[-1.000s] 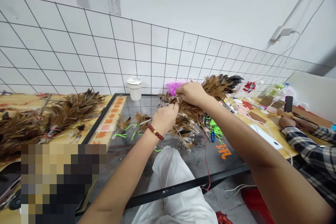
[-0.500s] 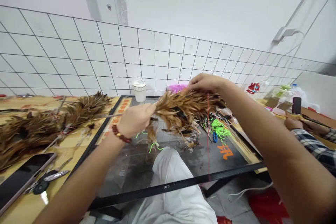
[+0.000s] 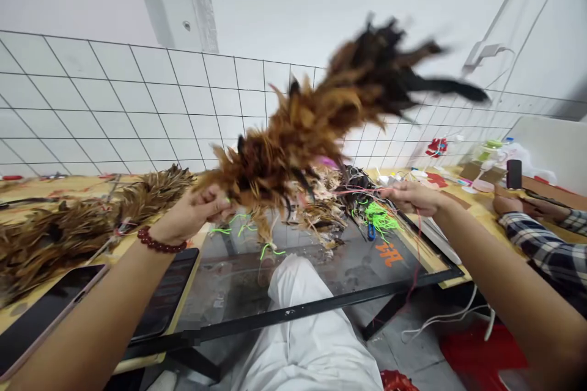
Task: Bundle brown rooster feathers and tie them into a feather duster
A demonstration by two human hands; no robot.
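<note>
A brown and black feather duster slants up to the right across the middle of the view, its dark tip blurred. My left hand, with a dark red bead bracelet on the wrist, is closed round its lower left end. On the right, my right hand pinches a thin red thread. One stretch of the thread runs left towards the duster, and the other hangs below the hand past the table edge. Where the thread meets the duster I cannot make out. Loose feathers lie on the dark tabletop underneath.
More feather dusters lie on the left, near a phone and a dark flat device. Bright green cords are heaped at the right. Beyond them show another person's hands. A wire grid lines the wall.
The duster has swung from nearly level to steeply raised on the right. My right hand has left its feathers and moved right and down, drawing the red thread. My left hand has moved left.
</note>
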